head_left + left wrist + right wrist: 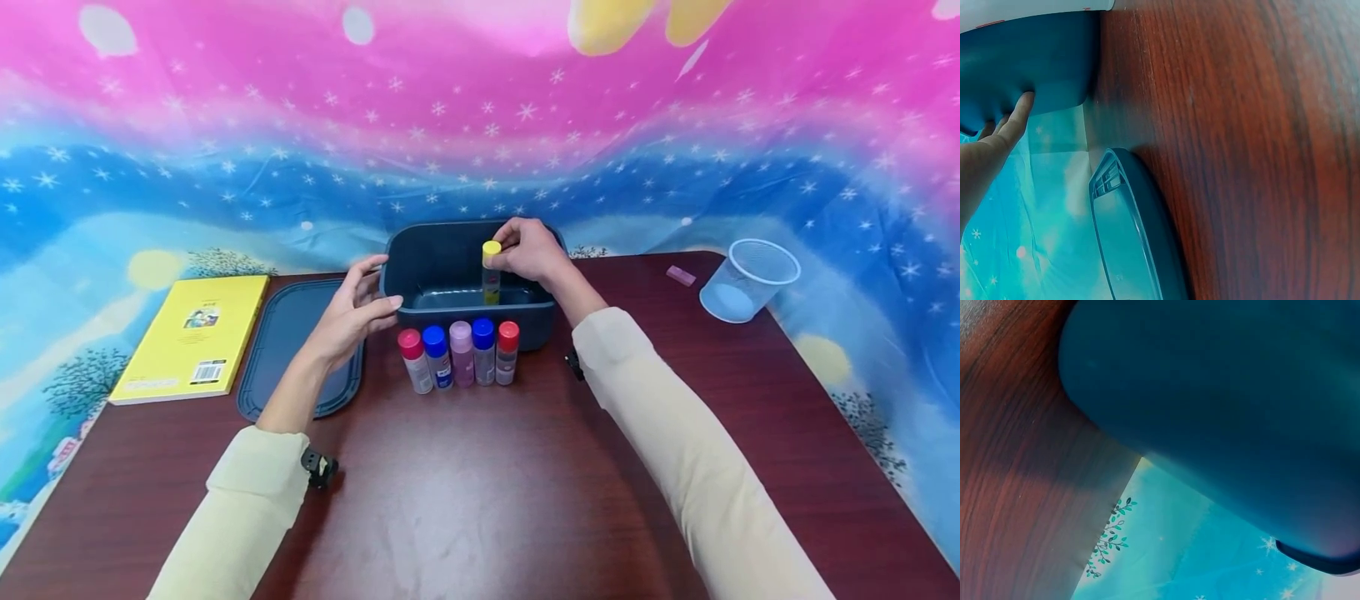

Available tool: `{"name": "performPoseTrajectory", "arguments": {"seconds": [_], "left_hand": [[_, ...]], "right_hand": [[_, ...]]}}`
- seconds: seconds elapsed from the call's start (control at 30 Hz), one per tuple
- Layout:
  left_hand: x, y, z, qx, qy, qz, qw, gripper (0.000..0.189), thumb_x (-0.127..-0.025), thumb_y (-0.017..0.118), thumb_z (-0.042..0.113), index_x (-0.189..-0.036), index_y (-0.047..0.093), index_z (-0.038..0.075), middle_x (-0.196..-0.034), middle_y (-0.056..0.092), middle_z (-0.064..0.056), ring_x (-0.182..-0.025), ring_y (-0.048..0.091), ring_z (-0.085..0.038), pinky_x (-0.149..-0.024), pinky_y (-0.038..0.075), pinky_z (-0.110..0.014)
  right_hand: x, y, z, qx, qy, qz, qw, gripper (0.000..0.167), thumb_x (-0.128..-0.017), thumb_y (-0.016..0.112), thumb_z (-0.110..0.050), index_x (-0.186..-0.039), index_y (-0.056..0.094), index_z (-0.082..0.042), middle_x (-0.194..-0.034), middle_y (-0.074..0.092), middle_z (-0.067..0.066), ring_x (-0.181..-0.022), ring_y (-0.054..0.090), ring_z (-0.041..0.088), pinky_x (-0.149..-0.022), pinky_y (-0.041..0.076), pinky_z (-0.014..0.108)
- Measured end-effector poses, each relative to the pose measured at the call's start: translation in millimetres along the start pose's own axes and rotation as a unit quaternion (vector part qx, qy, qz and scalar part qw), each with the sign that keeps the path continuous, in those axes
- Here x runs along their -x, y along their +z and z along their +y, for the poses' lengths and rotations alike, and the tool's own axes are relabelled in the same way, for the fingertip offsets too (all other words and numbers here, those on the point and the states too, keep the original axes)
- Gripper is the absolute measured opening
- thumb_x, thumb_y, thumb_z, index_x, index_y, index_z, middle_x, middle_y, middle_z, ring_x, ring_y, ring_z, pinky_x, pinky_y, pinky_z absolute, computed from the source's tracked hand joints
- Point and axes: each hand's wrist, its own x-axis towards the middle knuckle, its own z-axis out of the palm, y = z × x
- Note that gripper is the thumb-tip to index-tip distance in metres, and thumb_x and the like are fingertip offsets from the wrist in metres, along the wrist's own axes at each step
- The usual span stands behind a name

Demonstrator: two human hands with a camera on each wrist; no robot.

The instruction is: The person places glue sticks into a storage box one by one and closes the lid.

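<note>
My right hand (534, 250) pinches a small yellow-capped bottle (491, 283) near its cap, holding it upright inside a dark blue-grey plastic bin (480, 315). My left hand (358, 304) rests against the bin's left end, thumb at the front corner. In the left wrist view, its fairly straight fingers (1019, 115) press the outer wall of the bin (1054, 56). Only the bin's outside (1197, 394) fills the right wrist view, hiding the hand and bottle there. Several similar bottles (462, 358) with pink, blue, lilac and red caps stand in a row before the bin.
Left of the bin lies a dark lid (288, 333), beside a yellow book (195, 333). At the back right stand a white mesh cup (750, 283) and a small pink block (681, 276). A patterned cloth (480, 108) hangs behind the brown table (465, 492).
</note>
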Motion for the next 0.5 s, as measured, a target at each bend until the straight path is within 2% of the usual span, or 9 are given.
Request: {"name": "performPoseTrajectory", "arguments": {"seconds": [0.3, 0.5], "left_hand": [[0.3, -1.6, 1.4, 0.006, 0.004, -0.005, 1.0, 0.07, -0.1, 0.06, 0.012, -0.159, 0.023, 0.02, -0.168, 0.011, -0.009, -0.145, 0.032, -0.039, -0.111, 0.037, -0.058], [0.9, -2.3, -0.5, 0.008, 0.005, -0.003, 1.0, 0.072, -0.099, 0.064, 0.016, -0.159, 0.023, 0.019, -0.168, 0.012, -0.01, -0.144, 0.032, -0.041, -0.11, 0.038, -0.059]], "right_hand": [[0.9, -1.3, -3.4, 0.015, -0.003, 0.024, 0.9996, 0.036, -0.091, 0.078, -0.011, -0.122, 0.062, -0.001, -0.117, 0.06, 0.014, -0.108, 0.059, 0.03, -0.095, 0.052, 0.041], [3.4, -0.5, -5.6, 0.008, -0.012, 0.029, 0.9995, 0.036, -0.091, 0.077, -0.011, -0.123, 0.063, 0.0, -0.118, 0.06, 0.014, -0.108, 0.058, 0.028, -0.095, 0.052, 0.039]]}}
